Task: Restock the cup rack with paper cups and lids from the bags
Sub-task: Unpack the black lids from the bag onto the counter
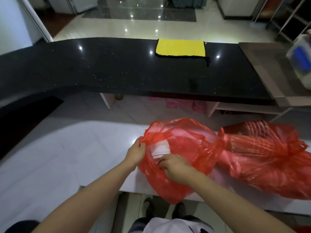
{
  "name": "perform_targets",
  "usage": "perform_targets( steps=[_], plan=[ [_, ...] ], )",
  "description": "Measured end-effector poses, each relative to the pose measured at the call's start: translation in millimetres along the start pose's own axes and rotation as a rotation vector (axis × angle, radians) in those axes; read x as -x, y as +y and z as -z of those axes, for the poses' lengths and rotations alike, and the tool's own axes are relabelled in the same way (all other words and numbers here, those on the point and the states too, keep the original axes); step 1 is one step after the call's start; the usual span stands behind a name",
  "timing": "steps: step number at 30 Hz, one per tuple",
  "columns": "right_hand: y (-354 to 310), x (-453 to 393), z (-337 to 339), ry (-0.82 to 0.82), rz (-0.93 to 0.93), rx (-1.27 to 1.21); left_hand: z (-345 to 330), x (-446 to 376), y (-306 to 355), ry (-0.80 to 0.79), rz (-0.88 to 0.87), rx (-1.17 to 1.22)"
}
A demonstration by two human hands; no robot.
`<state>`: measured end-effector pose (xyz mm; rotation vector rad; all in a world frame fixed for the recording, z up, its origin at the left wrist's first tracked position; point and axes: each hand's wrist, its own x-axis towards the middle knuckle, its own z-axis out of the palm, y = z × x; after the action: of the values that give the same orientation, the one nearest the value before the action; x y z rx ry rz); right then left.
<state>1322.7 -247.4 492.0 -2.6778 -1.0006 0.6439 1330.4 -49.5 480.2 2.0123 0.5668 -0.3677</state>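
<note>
Two red plastic bags lie on the white counter (pixel 67 157) in front of me. The nearer bag (pixel 185 148) is open at its left end, and a stack of white lids or cups (pixel 160 150) shows in its mouth. My left hand (pixel 136 153) pinches the bag's rim and holds it open. My right hand (pixel 175 167) reaches into the mouth, its fingers curled at the white stack. The second red bag (pixel 262 152) lies to the right, knotted, with stacked cups showing through it. No cup rack is in view.
A black stone bar top (pixel 117 69) runs across behind the white counter, with a yellow cloth (pixel 180 47) on it. A plastic jug with a blue label (pixel 301 59) stands on a steel surface at far right. Pink items sit on the shelf under the bar.
</note>
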Motion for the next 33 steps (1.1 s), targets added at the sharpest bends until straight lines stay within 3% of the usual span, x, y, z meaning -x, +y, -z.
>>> perform_targets(
  steps=[3,8,14,19,25,29,33],
  plan=[
    [-0.7,-5.3,-8.2,-0.079,0.052,0.053,-1.9,-2.4,-10.5,-0.013,0.01,0.033],
    [7.7,-19.1,3.4,0.184,-0.085,-0.016,0.7,1.2,-7.2,0.012,0.045,0.113],
    [21.3,-49.2,24.0,-0.103,-0.109,0.128,4.0,-0.7,7.4,0.066,0.047,0.109],
    [30.8,-67.1,27.0,-0.097,-0.077,0.166,3.7,-1.4,8.1,0.096,0.013,-0.059],
    [38.9,-69.7,30.2,0.165,0.139,0.124,2.2,7.5,0.1,0.362,-0.248,-0.302],
    [37.1,-75.4,34.9,0.115,0.187,0.127,8.2,3.5,-1.7,0.451,-0.579,-0.59],
    [38.0,-79.9,39.0,-0.028,0.107,0.152,9.8,-10.6,-3.6,0.4,-0.684,-0.728]
  ],
)
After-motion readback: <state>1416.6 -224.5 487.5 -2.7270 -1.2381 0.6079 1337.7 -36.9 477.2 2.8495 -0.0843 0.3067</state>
